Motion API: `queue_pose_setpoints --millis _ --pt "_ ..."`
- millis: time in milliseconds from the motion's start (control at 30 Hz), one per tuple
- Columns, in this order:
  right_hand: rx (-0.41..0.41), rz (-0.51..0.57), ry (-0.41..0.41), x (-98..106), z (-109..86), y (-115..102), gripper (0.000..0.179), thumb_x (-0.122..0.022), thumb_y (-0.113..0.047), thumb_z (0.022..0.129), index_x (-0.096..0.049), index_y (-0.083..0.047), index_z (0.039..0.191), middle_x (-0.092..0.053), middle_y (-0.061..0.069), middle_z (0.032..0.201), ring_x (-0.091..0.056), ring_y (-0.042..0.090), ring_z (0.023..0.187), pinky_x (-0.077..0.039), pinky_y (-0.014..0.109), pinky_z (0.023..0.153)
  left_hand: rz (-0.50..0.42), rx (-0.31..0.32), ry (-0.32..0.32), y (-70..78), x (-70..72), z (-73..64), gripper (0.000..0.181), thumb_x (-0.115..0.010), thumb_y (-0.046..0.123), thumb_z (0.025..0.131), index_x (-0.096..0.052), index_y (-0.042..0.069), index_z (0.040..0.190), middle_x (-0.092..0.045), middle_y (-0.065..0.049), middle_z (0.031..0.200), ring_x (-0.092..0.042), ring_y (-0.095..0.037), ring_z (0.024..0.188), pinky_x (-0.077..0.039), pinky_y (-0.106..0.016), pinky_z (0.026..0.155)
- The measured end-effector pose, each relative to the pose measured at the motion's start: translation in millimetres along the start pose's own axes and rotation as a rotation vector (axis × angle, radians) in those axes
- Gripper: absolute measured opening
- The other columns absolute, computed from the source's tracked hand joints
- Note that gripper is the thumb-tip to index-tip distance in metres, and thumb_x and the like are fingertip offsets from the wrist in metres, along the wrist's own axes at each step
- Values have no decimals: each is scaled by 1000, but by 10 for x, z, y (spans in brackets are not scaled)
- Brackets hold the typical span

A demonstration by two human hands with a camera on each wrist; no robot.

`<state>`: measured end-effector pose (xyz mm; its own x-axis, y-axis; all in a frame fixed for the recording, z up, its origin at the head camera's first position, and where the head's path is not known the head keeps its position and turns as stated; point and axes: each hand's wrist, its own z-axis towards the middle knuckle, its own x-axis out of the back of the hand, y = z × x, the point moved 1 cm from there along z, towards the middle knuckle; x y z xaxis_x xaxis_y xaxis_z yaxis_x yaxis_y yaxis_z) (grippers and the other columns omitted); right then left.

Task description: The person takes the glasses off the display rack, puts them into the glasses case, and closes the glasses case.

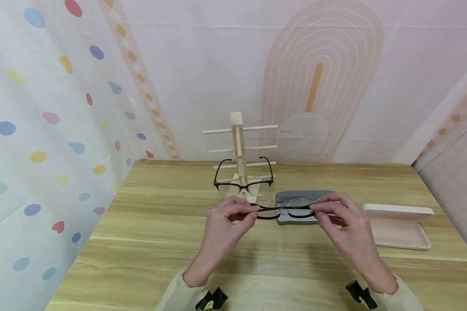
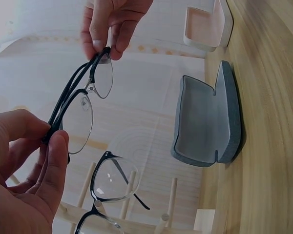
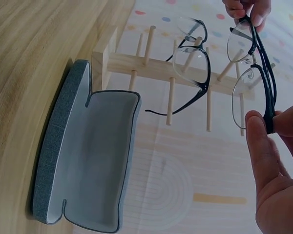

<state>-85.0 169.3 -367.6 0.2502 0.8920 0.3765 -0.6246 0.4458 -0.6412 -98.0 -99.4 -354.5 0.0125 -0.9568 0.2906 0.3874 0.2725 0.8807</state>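
Note:
Both hands hold one pair of black-topped eyeglasses (image 1: 267, 217) above the table, temples folded in. My left hand (image 1: 227, 224) pinches one end between thumb and fingers. At the other end, my right hand (image 1: 346, 226) pinches the hinge corner, seen close up in the right wrist view. The lower rims of the held glasses (image 2: 78, 122) are thin and metallic. Just beyond them lies an open grey glasses case (image 1: 305, 220), its pale inside bare in the right wrist view. A second pair of black-framed glasses (image 1: 243, 187) hangs on a wooden display stand (image 1: 240, 151).
An open pink-and-white case (image 1: 401, 233) lies to the right on the wooden table (image 1: 140, 242). The stand's upper pegs (image 1: 260, 128) stick out to both sides behind the hands. A patterned curtain (image 1: 202, 65) hangs at the table's back edge.

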Motion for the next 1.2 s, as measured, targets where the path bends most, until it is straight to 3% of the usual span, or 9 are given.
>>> queue_pose_setpoints --millis 200,467,800,1033,1200 --pt "-50 44 -11 21 -30 -2 29 -71 20 83 -79 -3 99 -64 10 115 -68 2 90 -57 14 75 2 45 -38 -20 4 -2 17 -77 -1 85 -84 13 90 -73 7 94 -70 -11 83 -60 -25 72" --pt "-128 81 -63 64 -58 5 31 -71 18 86 -78 -2 110 -66 11 118 -68 5 97 -57 15 75 -92 154 -102 -94 -2 -26 13 -76 1 88 -84 8 97 -73 0 97 -71 -14 81 -60 -24 73" --pt "-213 84 -127 133 -63 41 31 -68 12 93 -77 -5 117 -68 6 118 -68 4 99 -58 18 78 -366 309 -138 -187 -54 -60 24 -76 -2 89 -74 -8 112 -74 -17 106 -74 -15 89 -61 -32 85" --pt "-255 93 -149 161 -77 76 29 -67 9 95 -75 -5 119 -68 6 118 -70 6 94 -59 19 76 -449 316 -136 -261 -101 -91 27 -75 -4 89 -70 -12 114 -74 -15 107 -74 -16 90 -61 -35 87" --pt "-304 95 -164 172 -90 97 27 -66 6 97 -72 -6 121 -71 8 111 -72 7 92 -58 19 75 -467 344 -122 -308 -132 -105 29 -76 -3 89 -69 -14 115 -71 -26 112 -74 -16 90 -61 -34 87"
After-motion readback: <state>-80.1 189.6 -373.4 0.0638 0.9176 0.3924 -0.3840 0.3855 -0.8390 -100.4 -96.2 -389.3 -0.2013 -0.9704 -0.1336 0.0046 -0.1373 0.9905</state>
